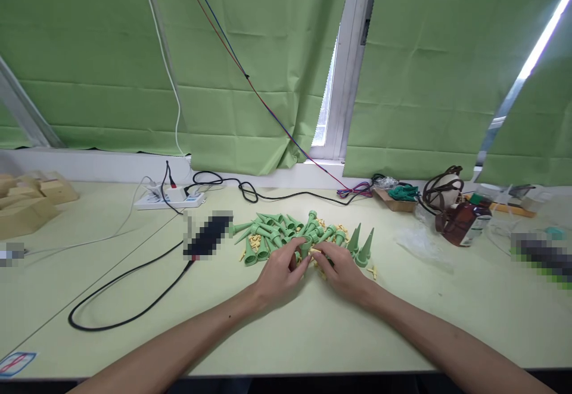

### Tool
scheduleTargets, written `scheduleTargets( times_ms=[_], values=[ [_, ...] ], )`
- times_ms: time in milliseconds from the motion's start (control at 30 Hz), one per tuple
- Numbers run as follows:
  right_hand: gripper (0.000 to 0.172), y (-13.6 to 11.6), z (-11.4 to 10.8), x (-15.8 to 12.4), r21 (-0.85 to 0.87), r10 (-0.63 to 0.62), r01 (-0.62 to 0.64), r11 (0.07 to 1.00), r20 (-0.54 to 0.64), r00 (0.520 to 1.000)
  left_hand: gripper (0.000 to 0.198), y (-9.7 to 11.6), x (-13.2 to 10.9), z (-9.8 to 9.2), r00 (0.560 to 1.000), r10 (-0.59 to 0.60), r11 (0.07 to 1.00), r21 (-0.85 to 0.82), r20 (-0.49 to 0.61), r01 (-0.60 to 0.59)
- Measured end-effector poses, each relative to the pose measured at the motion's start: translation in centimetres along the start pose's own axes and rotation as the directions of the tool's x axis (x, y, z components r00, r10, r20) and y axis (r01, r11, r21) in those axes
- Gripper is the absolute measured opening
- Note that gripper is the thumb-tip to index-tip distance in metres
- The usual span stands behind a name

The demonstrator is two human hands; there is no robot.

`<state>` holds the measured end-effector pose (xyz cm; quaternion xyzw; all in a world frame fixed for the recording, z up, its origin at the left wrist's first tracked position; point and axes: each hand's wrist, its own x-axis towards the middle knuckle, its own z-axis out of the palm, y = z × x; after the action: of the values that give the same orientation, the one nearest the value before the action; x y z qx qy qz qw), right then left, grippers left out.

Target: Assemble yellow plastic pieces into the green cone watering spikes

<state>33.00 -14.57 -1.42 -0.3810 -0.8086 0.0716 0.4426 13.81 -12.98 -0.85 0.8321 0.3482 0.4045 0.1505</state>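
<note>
My left hand is closed round a green plastic cone, whose wide end faces up. Close beside it, my right hand pinches a small yellow plastic piece near the cone's rim. Behind both hands lies a pile of green cones, mixed with many small yellow pieces. Two cones stand point-up just right of the pile. A few loose yellow pieces lie by my right wrist. My fingers partly hide the held cone and the middle of the pile.
A blurred dark device with a looped black cable lies on the left. A power strip sits at the back. To the right are a brown bottle, a clear plastic bag and a small cardboard box. Yellow blocks are at far left.
</note>
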Motion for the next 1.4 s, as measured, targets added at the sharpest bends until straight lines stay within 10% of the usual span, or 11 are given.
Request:
scheduleTargets(
  times_ms=[1400],
  values=[
    [0.033, -0.19, 0.11, 0.19, -0.008, 0.006, -0.006, 1.000, 0.022, 1.000, 0.030, 0.11, 0.07, -0.15, 1.000, 0.028, 1.000, -0.008, 0.004, -0.028]
  ],
)
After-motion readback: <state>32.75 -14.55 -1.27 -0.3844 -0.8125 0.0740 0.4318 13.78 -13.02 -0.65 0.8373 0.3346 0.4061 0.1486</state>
